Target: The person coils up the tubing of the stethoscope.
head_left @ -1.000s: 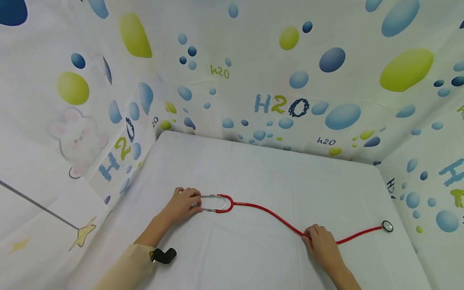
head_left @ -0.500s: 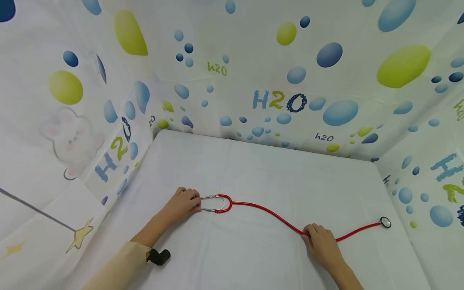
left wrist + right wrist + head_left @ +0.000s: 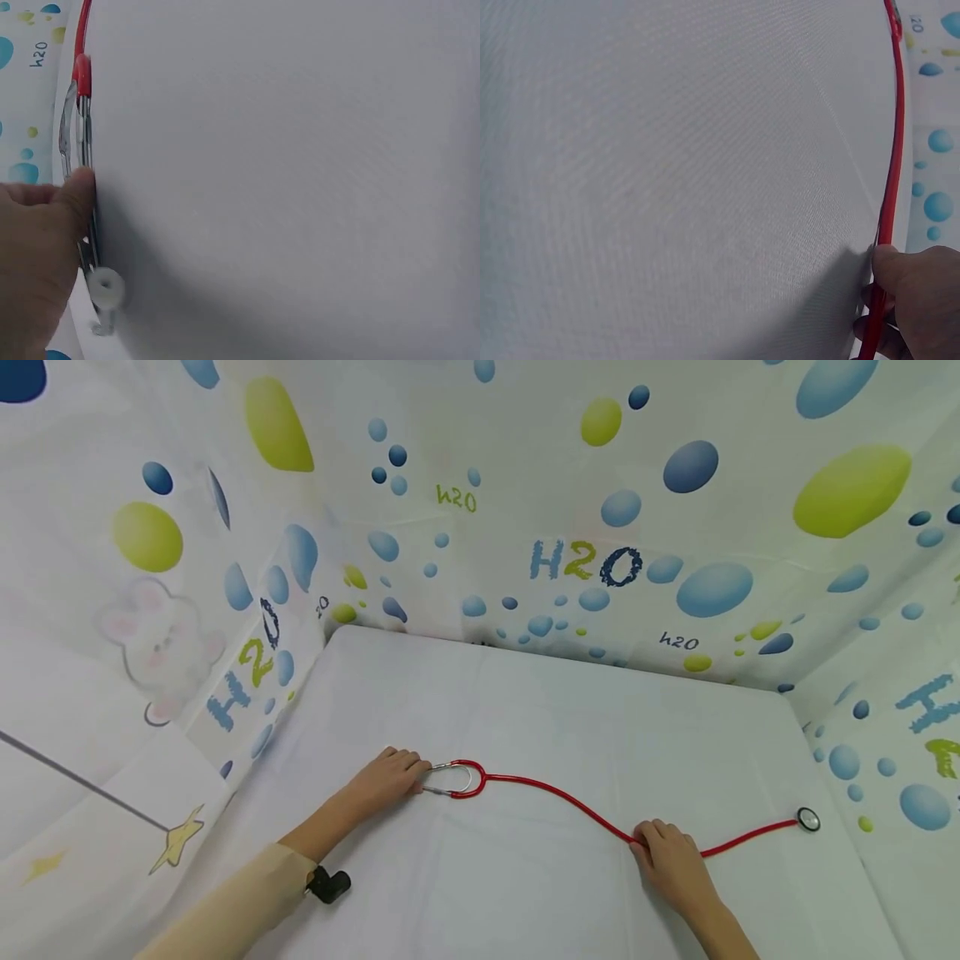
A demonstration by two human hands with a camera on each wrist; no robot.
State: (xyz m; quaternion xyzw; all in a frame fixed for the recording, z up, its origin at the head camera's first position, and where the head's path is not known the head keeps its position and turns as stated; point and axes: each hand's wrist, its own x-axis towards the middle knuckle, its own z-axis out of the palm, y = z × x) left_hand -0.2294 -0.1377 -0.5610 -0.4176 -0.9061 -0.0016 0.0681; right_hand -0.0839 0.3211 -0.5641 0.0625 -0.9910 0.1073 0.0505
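Note:
A stethoscope with red tubing (image 3: 558, 792) lies stretched across the white table. My left hand (image 3: 388, 779) grips its metal ear tubes (image 3: 84, 135); in the left wrist view the thumb presses on them and a pale eartip (image 3: 106, 288) pokes out below the hand. Further right, my right hand (image 3: 672, 866) pinches the red tube between thumb and fingers, which the right wrist view shows up close on the tubing (image 3: 892, 165). Past that hand the tube runs on to the round chest piece (image 3: 807, 819) with a dark rim, lying near the table's right side.
White cloth covers the table (image 3: 525, 710). Patterned curtains (image 3: 525, 502) with blue and green drops rise along its back and sides. A black device (image 3: 330, 884) is strapped at the left sleeve cuff (image 3: 288, 872).
My left hand has shifted slightly right along the ear tubes, and the metal arms tilt a little more. The right hand keeps its grip on the tube. The head view has moved slightly.

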